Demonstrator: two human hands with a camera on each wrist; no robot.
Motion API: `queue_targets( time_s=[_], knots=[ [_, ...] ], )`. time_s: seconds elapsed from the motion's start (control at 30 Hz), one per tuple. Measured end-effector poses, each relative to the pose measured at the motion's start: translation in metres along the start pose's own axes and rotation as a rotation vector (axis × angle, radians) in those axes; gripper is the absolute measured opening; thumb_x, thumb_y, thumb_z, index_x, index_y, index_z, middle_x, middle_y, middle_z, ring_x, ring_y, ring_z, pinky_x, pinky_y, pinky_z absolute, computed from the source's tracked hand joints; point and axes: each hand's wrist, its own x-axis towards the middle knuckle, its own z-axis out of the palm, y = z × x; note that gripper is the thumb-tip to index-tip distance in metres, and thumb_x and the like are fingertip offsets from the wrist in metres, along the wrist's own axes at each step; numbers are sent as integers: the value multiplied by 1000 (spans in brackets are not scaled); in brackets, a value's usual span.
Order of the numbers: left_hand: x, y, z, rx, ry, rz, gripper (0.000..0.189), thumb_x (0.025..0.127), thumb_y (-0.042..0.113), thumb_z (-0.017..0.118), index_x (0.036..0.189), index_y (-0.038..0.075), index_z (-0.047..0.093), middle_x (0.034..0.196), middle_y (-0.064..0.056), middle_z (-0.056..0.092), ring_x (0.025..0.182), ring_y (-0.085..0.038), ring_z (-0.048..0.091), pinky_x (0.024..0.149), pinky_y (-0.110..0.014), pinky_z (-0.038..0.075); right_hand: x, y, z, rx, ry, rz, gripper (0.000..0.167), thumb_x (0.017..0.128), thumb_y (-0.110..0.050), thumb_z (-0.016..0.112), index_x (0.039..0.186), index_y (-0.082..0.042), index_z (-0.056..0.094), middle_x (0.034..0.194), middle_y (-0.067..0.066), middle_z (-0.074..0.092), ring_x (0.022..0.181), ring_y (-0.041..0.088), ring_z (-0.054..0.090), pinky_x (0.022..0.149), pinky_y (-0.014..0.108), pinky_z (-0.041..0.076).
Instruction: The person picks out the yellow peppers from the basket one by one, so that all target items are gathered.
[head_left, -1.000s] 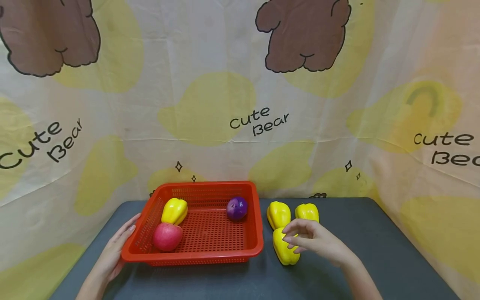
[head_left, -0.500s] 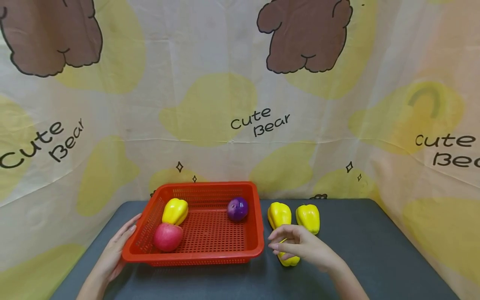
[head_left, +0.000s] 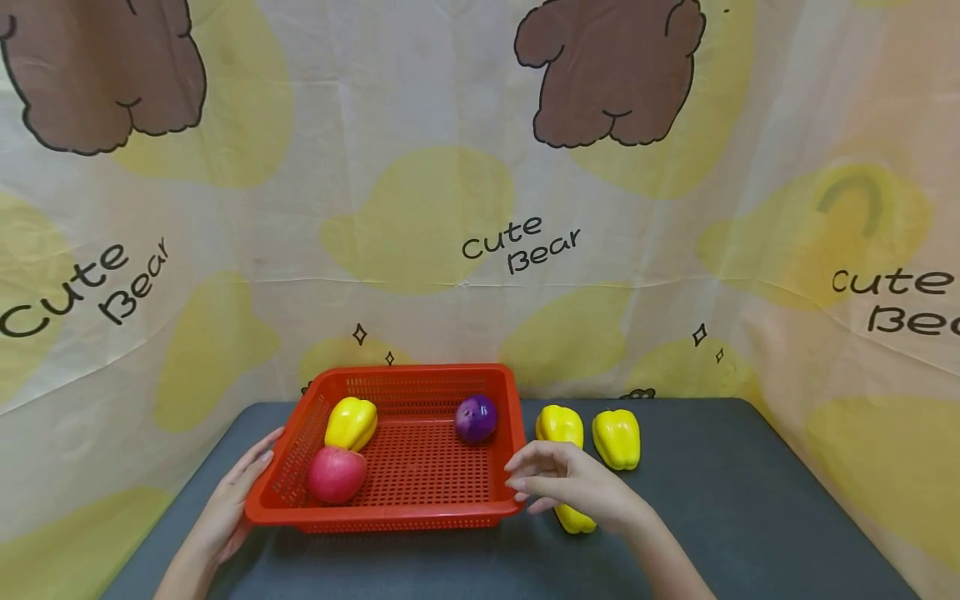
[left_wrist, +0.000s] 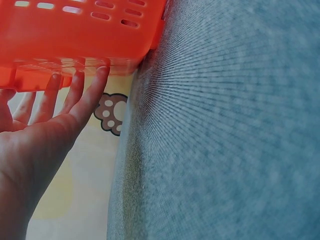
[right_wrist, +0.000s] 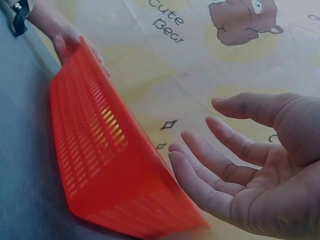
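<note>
A red plastic basket with slotted walls sits on the table, holding a yellow bell pepper, a pinkish-red apple and a round purple vegetable. My left hand lies along the basket's left side; in the left wrist view its straight fingers touch the wall under the rim. At the right rim hovers my right hand, fingers loosely bent and holding nothing. The right wrist view shows its palm and fingers beside the rim. Behind that hand, one bell pepper is mostly hidden.
Two more yellow bell peppers, a left one and a right one, stand right of the basket. A dark grey table carries everything. A printed bear curtain hangs right behind the table and along both sides.
My right hand has moved left from over the front bell pepper to the basket's right rim. My left hand and the basket have stayed in place.
</note>
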Motion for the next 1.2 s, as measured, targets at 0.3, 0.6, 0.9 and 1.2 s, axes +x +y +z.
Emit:
queue_targets(
  time_s=[0.3, 0.6, 0.9, 1.2],
  knots=[
    [-1, -1, -1, -9, -11, 6, 40, 117, 26, 36, 153, 41, 47, 131, 21, 66, 113, -9, 72, 88, -36, 63, 19, -9, 10, 44, 11, -11, 31, 104, -15, 67, 127, 6, 64, 112, 11, 73, 98, 23, 73, 88, 40, 64],
    [-1, 0, 0, -3, -6, 3, 41, 117, 26, 37, 155, 39, 45, 131, 22, 66, 113, -9, 71, 88, -36, 63, 43, -19, 19, 51, 43, -14, 35, 104, -16, 68, 130, 6, 63, 114, 11, 74, 100, 24, 74, 90, 42, 63],
    [0, -1, -1, -28, -36, 27, 41, 117, 24, 36, 154, 39, 47, 133, 20, 66, 115, -9, 71, 89, -35, 63, 64, -27, 24, 49, 69, -33, 36, 105, -13, 67, 133, 8, 60, 123, 17, 72, 100, 22, 74, 92, 44, 63],
    [1, -1, -3, -35, -48, 29, 41, 117, 23, 35, 152, 40, 48, 133, 20, 66, 115, -9, 71, 89, -36, 63, 83, -32, 30, 14, 116, -16, 32, 104, -15, 68, 131, 1, 64, 122, 14, 73, 97, 20, 73, 91, 43, 63]
  ],
)
